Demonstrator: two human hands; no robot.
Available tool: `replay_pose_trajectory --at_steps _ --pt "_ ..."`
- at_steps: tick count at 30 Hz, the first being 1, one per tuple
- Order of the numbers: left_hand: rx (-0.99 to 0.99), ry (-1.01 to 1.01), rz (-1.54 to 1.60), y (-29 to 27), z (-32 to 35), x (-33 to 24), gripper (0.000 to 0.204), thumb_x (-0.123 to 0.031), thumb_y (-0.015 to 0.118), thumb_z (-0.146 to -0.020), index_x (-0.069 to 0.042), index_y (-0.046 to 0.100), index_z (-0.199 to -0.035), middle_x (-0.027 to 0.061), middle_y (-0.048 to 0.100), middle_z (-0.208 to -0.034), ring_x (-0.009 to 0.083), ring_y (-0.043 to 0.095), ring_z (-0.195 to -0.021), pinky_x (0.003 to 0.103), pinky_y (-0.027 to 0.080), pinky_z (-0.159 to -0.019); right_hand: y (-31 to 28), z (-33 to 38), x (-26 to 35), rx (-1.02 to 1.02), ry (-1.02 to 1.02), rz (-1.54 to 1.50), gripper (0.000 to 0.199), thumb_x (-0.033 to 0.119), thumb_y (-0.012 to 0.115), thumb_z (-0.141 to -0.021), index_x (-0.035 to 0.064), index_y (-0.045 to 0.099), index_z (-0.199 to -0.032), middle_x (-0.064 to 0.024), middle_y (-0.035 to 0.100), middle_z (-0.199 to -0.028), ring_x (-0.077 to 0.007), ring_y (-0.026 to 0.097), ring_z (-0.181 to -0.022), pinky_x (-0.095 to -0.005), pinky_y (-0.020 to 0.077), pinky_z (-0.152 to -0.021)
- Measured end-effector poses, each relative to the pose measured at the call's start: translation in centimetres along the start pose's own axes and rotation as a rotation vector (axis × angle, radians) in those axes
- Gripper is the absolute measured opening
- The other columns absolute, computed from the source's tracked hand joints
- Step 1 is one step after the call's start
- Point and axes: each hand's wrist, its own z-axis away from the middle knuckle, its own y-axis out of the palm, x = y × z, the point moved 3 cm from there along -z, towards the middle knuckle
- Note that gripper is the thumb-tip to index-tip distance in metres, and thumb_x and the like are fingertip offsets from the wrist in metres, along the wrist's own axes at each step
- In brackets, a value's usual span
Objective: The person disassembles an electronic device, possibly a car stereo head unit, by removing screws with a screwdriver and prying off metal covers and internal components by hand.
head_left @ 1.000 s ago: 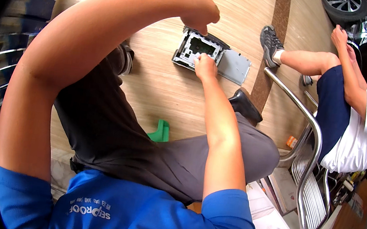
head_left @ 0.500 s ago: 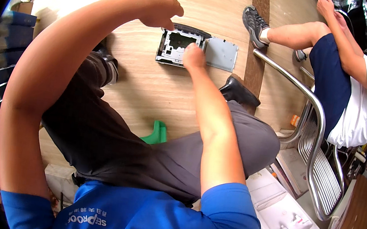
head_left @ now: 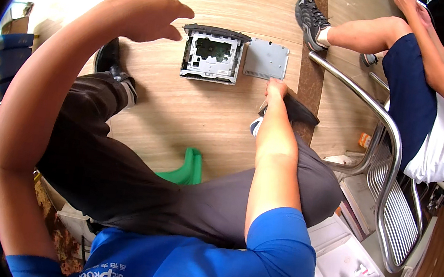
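An opened grey metal device case (head_left: 212,53) with a green circuit board inside lies on the wooden floor (head_left: 202,119) in front of me. Its flat grey cover plate (head_left: 266,59) lies just right of it. My left hand (head_left: 151,14) hovers above the floor left of the case, fingers spread and holding nothing. My right hand (head_left: 276,88) reaches down just below the cover plate, next to my dark shoe (head_left: 293,110). It is seen end-on, so its fingers are hidden.
Another person in a white shirt and blue shorts sits at the right, one grey shoe (head_left: 310,15) near the cover plate. A chrome chair frame (head_left: 380,131) curves between us. A green object (head_left: 187,168) lies by my leg, a white appliance (head_left: 350,273) at lower right.
My right hand has come off the device case and pulled back toward my shoe. My left hand has moved left, away from the case, and opened.
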Motion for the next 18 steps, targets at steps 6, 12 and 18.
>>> replay_pose_trajectory --at_steps 6,12,18 --pt "0.028 -0.018 -0.003 0.3 -0.7 -0.1 0.05 -0.019 0.066 -0.087 -0.007 0.051 -0.133 0.0173 0.063 -0.112 0.0334 0.059 -0.107 0.041 0.046 -0.094 0.2 -1.3 2.6 0.04 0.038 -0.19 0.013 0.012 0.058 -0.09 -0.0002 0.059 -0.095 -0.0078 0.059 -0.071 -0.014 0.043 -0.041 -0.0316 0.0329 -0.035" --pt "0.032 -0.049 -0.008 -0.3 -0.9 0.7 0.051 -0.019 0.066 -0.087 -0.006 0.05 -0.134 0.0174 0.063 -0.112 0.0333 0.059 -0.107 0.042 0.046 -0.095 1.1 -0.7 3.7 0.028 0.014 -0.284 0.015 0.012 0.056 -0.091 -0.0011 0.057 -0.097 -0.008 0.057 -0.073 -0.0141 0.045 -0.044 -0.0297 0.0354 -0.036" --pt "0.027 -0.077 -0.03 -0.3 -0.1 0.7 0.051 -0.019 0.066 -0.087 -0.006 0.05 -0.134 0.0171 0.063 -0.115 0.0324 0.059 -0.108 0.042 0.047 -0.096 2.4 0.6 1.3 -0.066 0.014 -0.464 0.009 0.007 0.049 -0.088 0.0009 0.055 -0.084 -0.0069 0.053 -0.067 -0.0161 0.045 -0.044 -0.0296 0.036 -0.037"
